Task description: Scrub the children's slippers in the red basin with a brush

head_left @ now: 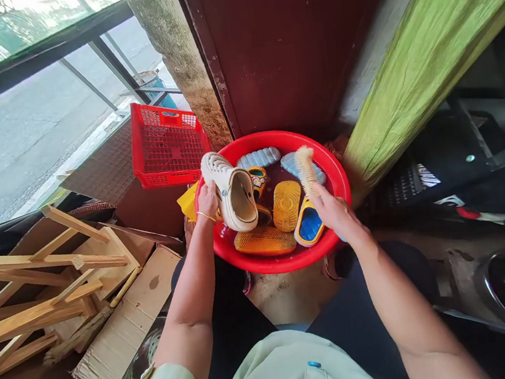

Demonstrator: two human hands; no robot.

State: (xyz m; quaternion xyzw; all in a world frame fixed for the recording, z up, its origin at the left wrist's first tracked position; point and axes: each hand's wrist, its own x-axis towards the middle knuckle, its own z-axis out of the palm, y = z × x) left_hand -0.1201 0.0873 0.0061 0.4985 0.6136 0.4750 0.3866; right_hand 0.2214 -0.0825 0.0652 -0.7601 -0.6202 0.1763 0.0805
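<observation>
My left hand grips a white clog by its side, over the left part of a round red basin. The clog's opening faces me. In my right hand is a scrub brush with pale bristles, held above the basin's right side. Water and several shoes lie in the basin: a yellow sole, an orange-yellow sole, a yellow clog with a blue inside, a grey-blue shoe and a light blue one. A decorated yellow-and-green clog is partly hidden behind the white clog.
A red plastic crate stands beyond the basin's left. Wooden stools and flattened cardboard lie on the left. Ahead is a dark red door; a green curtain hangs at right. A metal-rimmed round seat is lower right.
</observation>
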